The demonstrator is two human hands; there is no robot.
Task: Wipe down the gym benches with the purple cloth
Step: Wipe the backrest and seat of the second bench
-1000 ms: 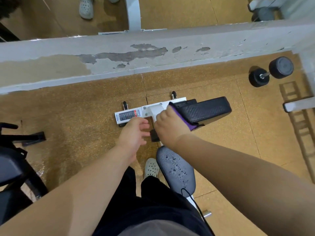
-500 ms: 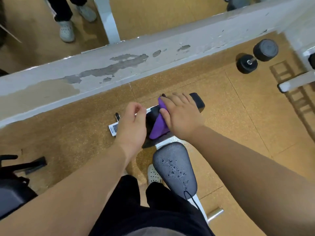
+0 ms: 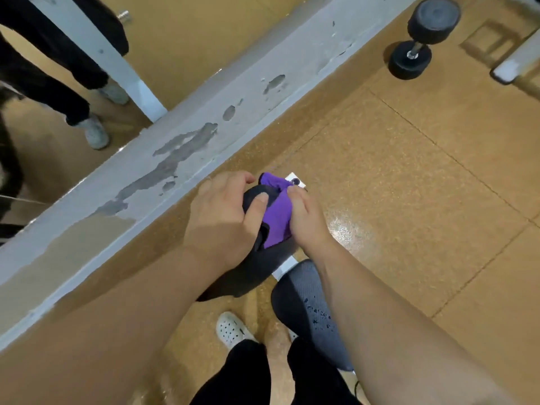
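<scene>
Left hand [image 3: 222, 217] is gripping the bench's end pad [image 3: 252, 190], steadying it. Right hand [image 3: 306, 223], fingers curled, is pressing the purple cloth [image 3: 279, 217] onto its top, probably wiping.

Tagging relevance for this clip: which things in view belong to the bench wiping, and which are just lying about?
Part of the job:
- purple cloth, held against the black pad by the right hand
- left hand, gripping that pad
- grey seat pad, speckled with droplets

Lying about:
- dumbbell on the floor
- white ledge with peeling paint
</scene>
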